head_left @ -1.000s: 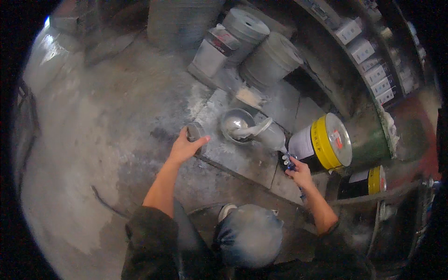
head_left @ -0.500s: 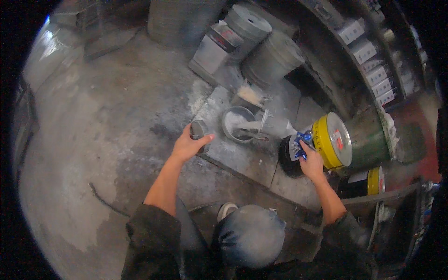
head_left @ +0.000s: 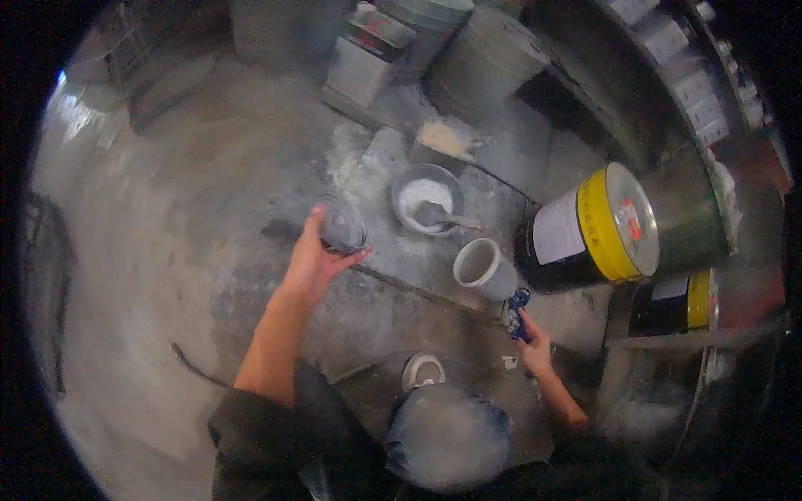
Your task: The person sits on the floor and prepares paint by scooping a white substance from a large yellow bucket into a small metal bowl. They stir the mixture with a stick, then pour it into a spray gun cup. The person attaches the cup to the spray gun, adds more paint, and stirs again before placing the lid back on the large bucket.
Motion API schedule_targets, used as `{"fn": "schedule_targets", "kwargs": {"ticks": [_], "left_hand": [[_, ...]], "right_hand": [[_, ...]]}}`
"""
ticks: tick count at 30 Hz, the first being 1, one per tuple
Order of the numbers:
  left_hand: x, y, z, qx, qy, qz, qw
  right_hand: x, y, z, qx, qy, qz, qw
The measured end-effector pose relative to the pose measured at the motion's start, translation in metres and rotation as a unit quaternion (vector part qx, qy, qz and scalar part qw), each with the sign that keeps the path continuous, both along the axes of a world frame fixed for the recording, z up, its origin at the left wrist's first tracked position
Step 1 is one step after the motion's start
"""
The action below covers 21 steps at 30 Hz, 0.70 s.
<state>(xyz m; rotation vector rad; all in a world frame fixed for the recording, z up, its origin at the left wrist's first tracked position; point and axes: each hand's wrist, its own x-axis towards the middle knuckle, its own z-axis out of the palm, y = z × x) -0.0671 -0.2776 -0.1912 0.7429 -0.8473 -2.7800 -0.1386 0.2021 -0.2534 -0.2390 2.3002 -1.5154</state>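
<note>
My right hand (head_left: 535, 344) is closed on a blue spray gun (head_left: 518, 317). Its whitish cup (head_left: 489, 271) has an uncovered mouth tilted up and to the left. Out to the left, my left hand (head_left: 313, 259) grips a round, dark, see-through lid or shallow cup (head_left: 341, 227), blurred, with thumb and fingers at its edge. Between the hands and farther off stands a grey bowl (head_left: 398, 200) holding white material (head_left: 418, 194). A whitish-smeared brush or scraper (head_left: 434, 214) leans in it, handle over the right rim.
A black drum with a yellow band (head_left: 597, 225) stands to the right, another (head_left: 697, 302) lower beyond it. Grey drums (head_left: 484, 67) and a white box (head_left: 359, 71) sit at the back. A shelf with boxes (head_left: 693, 92) lines the far right. A hose (head_left: 196, 367) lies left.
The white stream running from the spray gun's cup into the bowl has stopped. My right hand has drawn the spray gun back toward me, turning its cup mouth upward. My head view has shifted.
</note>
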Motion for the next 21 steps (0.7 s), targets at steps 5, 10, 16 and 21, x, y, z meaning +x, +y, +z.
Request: {"fn": "schedule_targets", "kwargs": {"ticks": [5,10,16,21], "left_hand": [[-0.012,-0.006,-0.006,-0.107,-0.058,-0.029,0.992],[-0.035,-0.001,-0.016,-0.163,-0.103,-0.043,0.98],[-0.052,-0.003,-0.035,-0.205,-0.149,-0.014,0.967],[-0.086,0.008,-0.04,-0.256,-0.178,-0.054,0.949]], "right_hand": [[-0.019,-0.009,-0.016,0.135,0.12,0.041,0.983],[-0.047,-0.011,-0.028,0.184,0.143,0.055,0.971],[-0.048,-0.013,-0.038,0.302,0.164,0.044,0.938],[-0.072,-0.049,0.012,0.253,0.384,0.028,0.888]]}}
